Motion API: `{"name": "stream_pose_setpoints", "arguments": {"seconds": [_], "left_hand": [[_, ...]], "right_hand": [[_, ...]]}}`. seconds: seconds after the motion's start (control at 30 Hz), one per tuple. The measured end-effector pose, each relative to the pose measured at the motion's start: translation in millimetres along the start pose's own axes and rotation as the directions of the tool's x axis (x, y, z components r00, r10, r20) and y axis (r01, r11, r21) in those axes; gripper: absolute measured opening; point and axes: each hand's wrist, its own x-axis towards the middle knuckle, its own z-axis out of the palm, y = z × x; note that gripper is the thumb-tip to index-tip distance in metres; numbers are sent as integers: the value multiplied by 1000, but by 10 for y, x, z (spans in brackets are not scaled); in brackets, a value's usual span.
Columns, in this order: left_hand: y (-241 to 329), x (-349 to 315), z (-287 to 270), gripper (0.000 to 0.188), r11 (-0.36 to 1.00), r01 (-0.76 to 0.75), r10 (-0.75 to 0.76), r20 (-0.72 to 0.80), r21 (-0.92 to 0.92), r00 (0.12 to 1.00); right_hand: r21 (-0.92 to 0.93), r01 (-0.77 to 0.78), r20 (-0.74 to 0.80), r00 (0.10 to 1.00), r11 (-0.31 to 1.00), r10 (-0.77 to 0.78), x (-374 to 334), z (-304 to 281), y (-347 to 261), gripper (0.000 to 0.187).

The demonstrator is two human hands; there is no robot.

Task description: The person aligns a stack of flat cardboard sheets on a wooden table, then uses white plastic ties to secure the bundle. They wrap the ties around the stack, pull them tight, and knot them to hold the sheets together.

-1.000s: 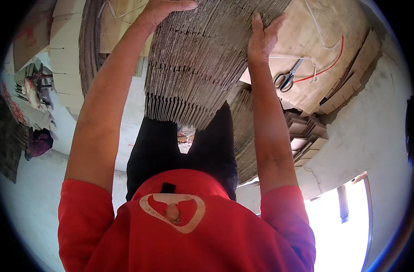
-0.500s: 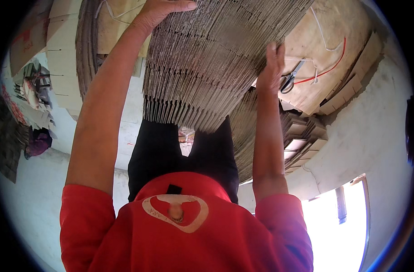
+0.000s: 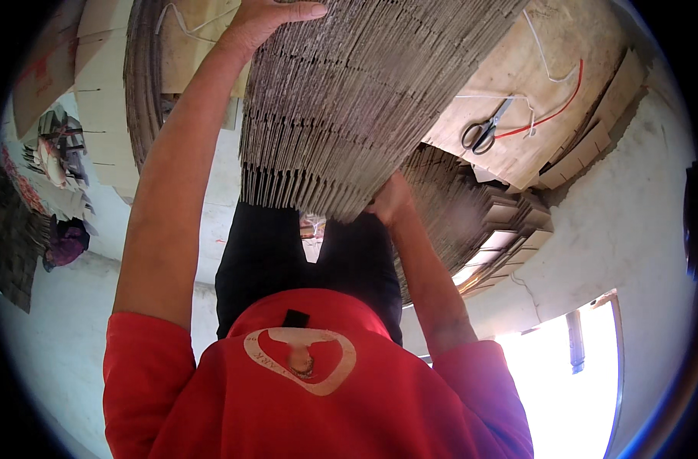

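Observation:
A thick stack of grey-brown flattened cardboard sheets (image 3: 349, 99), with notched near ends, fills the upper middle in front of my dark trousers. At its far left edge is my left hand (image 3: 265, 21), its thumb stretched over the sheets. The other fingers of that hand are mostly hidden. My right hand (image 3: 393, 200) touches the stack's near right corner, fingers hidden behind or beneath the sheets, so its grip is unclear.
Scissors (image 3: 480, 136), a red strap (image 3: 559, 111) and white cord (image 3: 538, 47) lie on a tan board (image 3: 460, 122) to the right. More cardboard sheets (image 3: 448, 206) are stacked below it. Upright cardboard (image 3: 104, 92) stands left. A pale wall (image 3: 594, 222) curves along the right.
My right hand has moved from the stack's right side down and left to its near corner, uncovering the scissors. My left hand has stayed at nearly the same place.

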Motion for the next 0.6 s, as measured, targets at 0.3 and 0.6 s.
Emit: {"name": "stream_pose_setpoints", "arguments": {"seconds": [0.3,0.6], "left_hand": [[200,-107,86,95,991,136,-136,-40,-6,990],[209,-102,115,92,982,185,-182,-90,28,979]], "right_hand": [[25,-126,158,980,992,121,-36,119,304,78],[-131,-245,228,935,960,270,-54,63,275,87]]}}
